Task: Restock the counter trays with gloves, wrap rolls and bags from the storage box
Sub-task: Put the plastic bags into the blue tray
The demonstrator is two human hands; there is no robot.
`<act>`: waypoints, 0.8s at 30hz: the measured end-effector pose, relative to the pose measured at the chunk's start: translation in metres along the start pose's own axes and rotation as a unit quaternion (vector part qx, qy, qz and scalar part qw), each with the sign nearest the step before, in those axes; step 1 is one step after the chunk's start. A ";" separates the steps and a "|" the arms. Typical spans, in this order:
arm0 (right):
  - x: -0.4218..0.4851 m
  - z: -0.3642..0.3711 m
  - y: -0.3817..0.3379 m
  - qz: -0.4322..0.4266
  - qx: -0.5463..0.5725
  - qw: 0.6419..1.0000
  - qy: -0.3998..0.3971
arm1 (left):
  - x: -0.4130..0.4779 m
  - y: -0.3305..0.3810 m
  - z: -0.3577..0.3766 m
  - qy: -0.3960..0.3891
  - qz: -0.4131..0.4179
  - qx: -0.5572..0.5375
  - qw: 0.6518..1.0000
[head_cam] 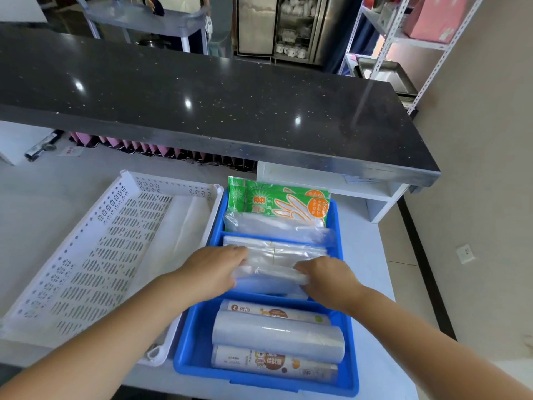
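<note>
Blue plastic frames everything you are working in: the divided tray (350, 356) sits just in front of you on the pale table. Its nearest compartment already holds three wrap rolls (278, 336) lying side by side across it, two printed and one plain and cloudy. They run crosswise, probably because that is the only way their length fits between the walls.

In the middle compartment, your left hand (215, 269) and right hand (326, 277) each grasp one end of a stack of clear bags (271, 274), fingers curled over its edges. Holding both ends likely keeps so limp and slippery a bundle flat and square to the dividers. The film is glossy, creased and see-through. Whether the stack rests on the bags beneath or hangs just above them, I cannot quite tell through the glare.

The far compartment carries green glove packets (285, 203) propped on edge against the back wall, with more clear film lying before them.

Left of the tray and touching it stands the white perforated basket (173, 184), only a pale sheet visible in it. Beyond everything runs the black speckled counter (202, 96).
</note>
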State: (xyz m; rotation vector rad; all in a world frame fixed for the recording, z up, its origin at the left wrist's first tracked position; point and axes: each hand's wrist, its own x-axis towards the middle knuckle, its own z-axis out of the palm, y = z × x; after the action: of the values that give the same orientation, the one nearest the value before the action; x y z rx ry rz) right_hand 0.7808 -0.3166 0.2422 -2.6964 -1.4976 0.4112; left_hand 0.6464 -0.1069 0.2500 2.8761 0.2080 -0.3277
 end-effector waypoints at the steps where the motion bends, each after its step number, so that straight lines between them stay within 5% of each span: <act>1: 0.002 0.001 0.000 0.014 0.021 0.999 -0.031 | 0.000 -0.001 0.001 -0.019 0.000 0.002 1.000; 5: 0.013 0.001 -0.004 0.031 0.040 0.993 -0.109 | 0.013 0.002 0.000 -0.074 -0.012 0.074 0.994; 9: 0.014 -0.006 -0.004 0.026 -0.014 0.996 -0.087 | 0.023 0.004 0.001 -0.096 0.000 0.115 0.989; 15: 0.009 -0.021 0.007 0.031 -0.007 0.999 -0.013 | 0.018 -0.005 -0.006 -0.030 0.008 0.071 0.997; 24: 0.006 -0.015 0.009 0.023 0.018 0.997 -0.075 | 0.020 -0.005 -0.006 -0.006 0.026 0.038 0.999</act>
State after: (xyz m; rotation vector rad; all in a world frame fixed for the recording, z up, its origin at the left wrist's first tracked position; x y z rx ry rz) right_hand 0.7955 -0.3149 0.2543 -2.7308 -1.4474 0.6512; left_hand 0.6658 -0.0985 0.2498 2.9467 0.1201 -0.3501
